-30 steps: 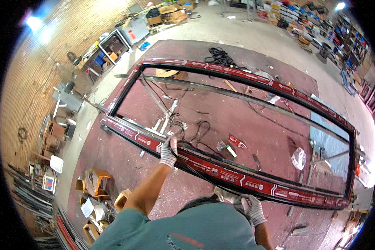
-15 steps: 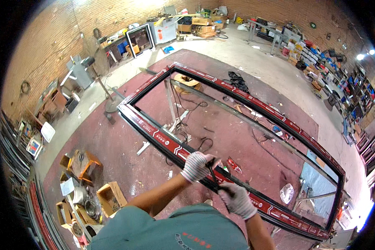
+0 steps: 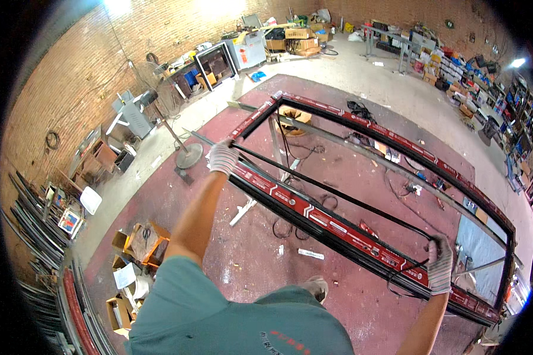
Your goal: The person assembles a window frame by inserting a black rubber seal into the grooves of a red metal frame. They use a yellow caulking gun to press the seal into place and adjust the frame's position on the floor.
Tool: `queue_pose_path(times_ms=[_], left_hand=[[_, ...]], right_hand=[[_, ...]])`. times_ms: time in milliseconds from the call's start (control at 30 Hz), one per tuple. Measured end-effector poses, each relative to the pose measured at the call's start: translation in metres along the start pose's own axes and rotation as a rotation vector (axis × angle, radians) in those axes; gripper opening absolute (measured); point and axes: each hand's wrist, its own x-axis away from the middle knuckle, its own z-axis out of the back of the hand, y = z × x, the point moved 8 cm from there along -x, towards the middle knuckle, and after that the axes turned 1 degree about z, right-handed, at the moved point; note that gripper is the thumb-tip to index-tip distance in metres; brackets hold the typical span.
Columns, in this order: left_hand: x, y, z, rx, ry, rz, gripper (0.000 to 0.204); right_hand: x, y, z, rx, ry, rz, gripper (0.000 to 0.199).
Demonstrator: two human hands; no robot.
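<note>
A large rectangular window or door frame (image 3: 327,223), dark with red printed film on its faces, lies raised above the floor in front of me. A long black rubber-like strip (image 3: 337,194) is stretched between my hands over the opening, close to the near rail. My left hand (image 3: 224,157), in a striped white glove, is closed on the strip at the near left corner. My right hand (image 3: 439,266), gloved alike, is closed around the strip farther right above the near rail. A loose length of it loops down below that hand. My left fingertips are partly hidden.
Metal supports run beneath the frame, with cables on the red floor. A round-based stand (image 3: 189,155) is beyond the left corner. Open cardboard boxes (image 3: 120,312) and an orange stool (image 3: 151,242) sit at lower left. Long profiles (image 3: 80,313) lie along the left edge.
My hands were together at the near rail's middle. Now the left has gone to the left corner and the right farther right, with the black strip drawn out between them.
</note>
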Motion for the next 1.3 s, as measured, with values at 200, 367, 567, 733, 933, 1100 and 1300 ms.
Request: queue_pose_path(times_ms=[200, 367, 567, 733, 933, 1100, 1300], left_hand=[[-0.147, -0.118, 0.057, 0.307, -0.031, 0.192, 0.044], [-0.247, -0.194, 0.084, 0.362, 0.081, 0.185, 0.042], [-0.340, -0.317, 0.042, 0.802, -0.015, 0.322, 0.041], [-0.365, -0.349, 0.009, 1.044, 0.018, 0.228, 0.028], [-0.385, -0.362, 0.027, 1.273, 0.301, 0.105, 0.041], [-0.453, -0.386, 0.025, 1.282, 0.256, 0.032, 0.055], [-0.527, -0.433, 0.023, 1.294, 0.320, 0.041, 0.046]], right_hand=[[-0.014, 0.011, -0.008, -0.054, 0.168, -0.088, 0.014], [-0.040, 0.008, -0.047, 0.036, 0.156, -0.113, 0.022], [-0.068, -0.038, -0.199, -0.066, 0.084, -0.213, 0.028], [-0.070, -0.108, -0.331, 0.260, -0.262, -0.424, 0.048], [-0.096, -0.212, -0.449, 0.493, -0.286, 0.077, 0.040], [-0.109, -0.183, -0.450, 0.482, -0.254, -0.136, 0.035], [-0.124, -0.184, -0.454, 0.584, -0.248, -0.172, 0.033]])
